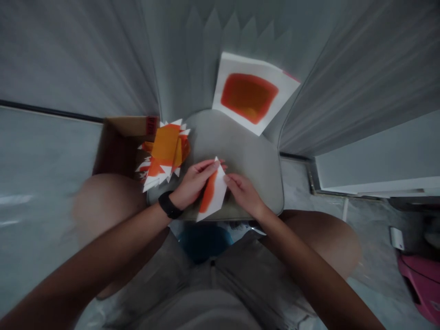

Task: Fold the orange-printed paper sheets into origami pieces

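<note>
Both my hands hold a folded white sheet with an orange patch [212, 193] over the front of a grey stool seat [247, 156]. My left hand [194, 181], with a black band on its wrist, pinches the sheet's upper left edge, fingers closed on it. My right hand [242, 190] presses and grips the sheet's right edge. A pile of folded orange-and-white pieces [165, 153] lies at the seat's left side, beside my left hand. A stack of flat white sheets with an orange centre [250, 94] rests at the seat's far edge.
A brown cardboard box [118, 142] stands on the floor left of the stool. My bare knees flank the stool. A blue round object [204, 240] lies below the seat. A pink object [421, 279] sits at the lower right. Grey curtains hang behind.
</note>
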Demonstrator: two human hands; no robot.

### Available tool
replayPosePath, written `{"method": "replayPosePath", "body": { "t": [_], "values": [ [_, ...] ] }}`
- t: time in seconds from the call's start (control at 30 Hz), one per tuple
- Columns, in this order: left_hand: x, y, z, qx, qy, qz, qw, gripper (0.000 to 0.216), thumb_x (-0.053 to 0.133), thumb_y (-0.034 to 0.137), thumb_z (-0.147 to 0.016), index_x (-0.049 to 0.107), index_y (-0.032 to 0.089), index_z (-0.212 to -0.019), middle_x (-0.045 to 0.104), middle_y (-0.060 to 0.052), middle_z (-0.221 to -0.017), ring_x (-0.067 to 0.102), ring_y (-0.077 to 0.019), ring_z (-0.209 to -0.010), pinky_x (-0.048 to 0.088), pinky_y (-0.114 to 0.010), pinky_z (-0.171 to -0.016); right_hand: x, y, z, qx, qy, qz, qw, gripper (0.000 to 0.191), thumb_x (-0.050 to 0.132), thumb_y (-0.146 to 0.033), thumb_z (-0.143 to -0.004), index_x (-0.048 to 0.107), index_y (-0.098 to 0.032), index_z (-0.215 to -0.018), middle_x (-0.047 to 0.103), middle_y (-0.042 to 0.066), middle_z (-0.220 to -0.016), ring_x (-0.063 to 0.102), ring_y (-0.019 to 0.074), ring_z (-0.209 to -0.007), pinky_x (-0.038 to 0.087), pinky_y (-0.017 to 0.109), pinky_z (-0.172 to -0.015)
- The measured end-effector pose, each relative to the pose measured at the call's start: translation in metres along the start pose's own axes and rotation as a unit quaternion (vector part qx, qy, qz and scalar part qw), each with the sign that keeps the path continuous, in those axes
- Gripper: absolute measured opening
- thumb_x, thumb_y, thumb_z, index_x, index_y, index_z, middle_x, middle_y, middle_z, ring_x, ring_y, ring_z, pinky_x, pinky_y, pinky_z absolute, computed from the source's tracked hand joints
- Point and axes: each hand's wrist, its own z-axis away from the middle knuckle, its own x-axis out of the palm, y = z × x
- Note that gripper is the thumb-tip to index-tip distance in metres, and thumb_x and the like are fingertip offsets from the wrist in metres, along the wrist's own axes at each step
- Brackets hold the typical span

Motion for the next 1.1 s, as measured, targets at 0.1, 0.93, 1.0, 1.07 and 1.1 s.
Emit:
{"method": "replayPosePath", "body": {
  "t": [0.1, 0.93, 1.0, 1.07, 1.1],
  "values": [
    [-0.001, -0.001, -0.001, -0.001, 0.002, 0.014, 1.000, 0.040, 0.083, 0.054, -0.083, 0.081, 0.020, -0.106, 0.081, -0.009, -0.109, 0.073, -0.0190, -0.098, 0.056, -0.033, -0.094, 0.001, 0.001, 0.000, -0.005, -0.007, 0.010, 1.000, 0.044, 0.051, -0.063, -0.098, 0.069, -0.023, -0.092, 0.066, 0.002, -0.081, 0.059, 0.0191, -0.078, 0.049, 0.031, -0.074],
    [-0.003, -0.004, -0.007, 0.000, 0.040, 0.019, 0.999, 0.045, 0.085, 0.061, -0.077, 0.081, 0.019, -0.094, 0.077, -0.005, -0.092, 0.065, -0.0143, -0.079, 0.054, -0.027, -0.076, 0.004, 0.018, -0.012, -0.011, 0.022, -0.073, 0.997, 0.042, 0.064, -0.063, -0.092, 0.077, -0.024, -0.098, 0.075, 0.004, -0.091, 0.065, 0.0191, -0.082, 0.054, 0.032, -0.075],
    [-0.005, -0.005, -0.007, 0.011, 0.038, -0.019, 0.999, 0.045, 0.086, 0.060, -0.077, 0.082, 0.019, -0.095, 0.077, -0.005, -0.093, 0.064, -0.0137, -0.078, 0.052, -0.027, -0.075, 0.002, 0.020, -0.012, -0.012, 0.037, -0.074, 0.997, 0.043, 0.063, -0.064, -0.092, 0.076, -0.024, -0.097, 0.075, 0.004, -0.091, 0.064, 0.0194, -0.083, 0.054, 0.032, -0.076],
    [-0.008, -0.005, -0.006, 0.026, 0.039, -0.055, 0.997, 0.045, 0.087, 0.058, -0.076, 0.083, 0.019, -0.098, 0.078, -0.005, -0.095, 0.063, -0.0136, -0.080, 0.051, -0.027, -0.075, 0.000, 0.022, -0.012, -0.013, 0.046, -0.072, 0.996, 0.044, 0.063, -0.065, -0.093, 0.076, -0.023, -0.096, 0.073, 0.004, -0.089, 0.063, 0.0191, -0.081, 0.054, 0.032, -0.076],
    [-0.009, -0.005, -0.006, 0.029, 0.038, -0.066, 0.997, 0.044, 0.087, 0.057, -0.076, 0.083, 0.019, -0.099, 0.078, -0.005, -0.095, 0.063, -0.0137, -0.080, 0.050, -0.027, -0.075, -0.001, 0.022, -0.012, -0.015, 0.046, -0.069, 0.996, 0.045, 0.062, -0.066, -0.093, 0.075, -0.023, -0.096, 0.072, 0.004, -0.087, 0.063, 0.0190, -0.080, 0.054, 0.032, -0.075]
  ]
}}
